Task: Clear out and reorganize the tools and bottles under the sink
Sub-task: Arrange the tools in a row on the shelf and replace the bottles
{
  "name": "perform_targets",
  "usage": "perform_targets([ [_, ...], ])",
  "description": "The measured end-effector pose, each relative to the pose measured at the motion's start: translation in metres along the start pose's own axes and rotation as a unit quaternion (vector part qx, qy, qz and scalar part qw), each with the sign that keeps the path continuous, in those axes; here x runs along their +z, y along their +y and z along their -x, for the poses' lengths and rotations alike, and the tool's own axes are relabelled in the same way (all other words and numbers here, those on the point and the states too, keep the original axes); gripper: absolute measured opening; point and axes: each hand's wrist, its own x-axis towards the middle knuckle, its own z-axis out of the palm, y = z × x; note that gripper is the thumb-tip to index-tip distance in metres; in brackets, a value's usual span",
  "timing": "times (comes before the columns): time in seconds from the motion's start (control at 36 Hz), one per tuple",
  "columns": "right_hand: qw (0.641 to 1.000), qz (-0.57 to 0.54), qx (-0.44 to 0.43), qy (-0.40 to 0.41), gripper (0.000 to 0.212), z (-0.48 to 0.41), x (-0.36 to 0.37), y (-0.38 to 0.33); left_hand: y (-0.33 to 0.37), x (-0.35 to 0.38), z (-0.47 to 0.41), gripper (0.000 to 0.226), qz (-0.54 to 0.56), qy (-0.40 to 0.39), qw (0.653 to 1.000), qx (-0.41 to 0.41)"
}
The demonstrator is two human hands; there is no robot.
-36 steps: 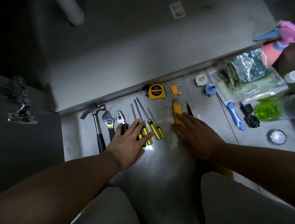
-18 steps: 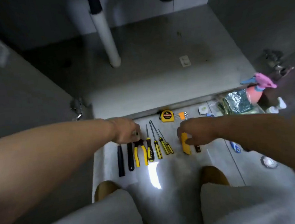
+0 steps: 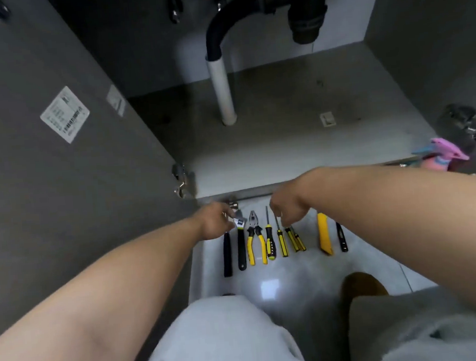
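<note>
Tools lie side by side on the floor (image 3: 295, 278) just in front of the open sink cabinet (image 3: 285, 148). Each one points its working end toward the cabinet and its handle toward the person. The left hand (image 3: 216, 223) is closed on the head of the wrench (image 3: 241, 244). The right hand (image 3: 289, 209) pinches the shaft of a yellow screwdriver (image 3: 281, 241). The pliers (image 3: 255, 243) lie between them.
</note>
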Motion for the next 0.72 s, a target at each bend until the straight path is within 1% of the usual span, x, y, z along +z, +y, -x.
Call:
perform_targets([
  [0.06,1.000,-0.013,-0.007,0.007,0.045,-0.011,0.002,0.004,-0.018,0.031,-0.012,0.016,0.100,0.005,0.993,-0.055],
  [0.11,0.997,-0.060,-0.019,0.044,0.041,-0.022,0.006,0.009,-0.035,0.062,-0.024,0.018,0.169,0.007,0.981,-0.097],
  [0.17,0.992,-0.100,-0.022,0.079,0.039,-0.034,0.013,0.015,-0.050,0.087,-0.035,0.023,0.190,0.016,0.974,-0.126],
  [0.19,0.990,-0.116,-0.020,0.079,0.039,-0.040,0.018,0.017,-0.057,0.099,-0.040,0.027,0.188,0.020,0.972,-0.140],
  [0.25,0.989,-0.139,-0.020,0.051,0.041,-0.053,0.028,0.022,-0.067,0.115,-0.048,0.037,0.174,0.036,0.969,-0.170],
  [0.31,0.987,-0.158,-0.020,0.025,0.038,-0.065,0.041,0.026,-0.073,0.127,-0.055,0.040,0.159,0.053,0.966,-0.199],
  [0.39,0.984,-0.175,-0.032,0.002,0.035,-0.082,0.058,0.029,-0.080,0.141,-0.066,0.046,0.135,0.050,0.963,-0.226],
  [0.47,0.983,-0.177,-0.024,-0.033,0.039,-0.094,0.072,0.028,-0.083,0.150,-0.075,0.041,0.146,0.065,0.958,-0.240],
  [0.53,0.981,-0.186,-0.024,-0.044,0.042,-0.100,0.079,0.027,-0.084,0.153,-0.079,0.036,0.175,0.069,0.950,-0.248],
  [0.61,0.982,-0.180,-0.024,-0.060,0.039,-0.102,0.084,0.024,-0.083,0.153,-0.081,0.029,0.230,0.056,0.938,-0.253],
  [0.64,0.983,-0.171,-0.021,-0.062,0.038,-0.102,0.084,0.022,-0.082,0.152,-0.080,0.023,0.265,0.047,0.930,-0.251],
  [0.67,0.985,-0.160,-0.018,-0.059,0.036,-0.101,0.084,0.019,-0.080,0.150,-0.077,0.019,0.321,0.032,0.914,-0.248],
  [0.72,0.990,-0.135,-0.012,-0.047,0.032,-0.098,0.080,0.014,-0.076,0.144,-0.069,0.018,0.463,-0.013,0.853,-0.239],
])
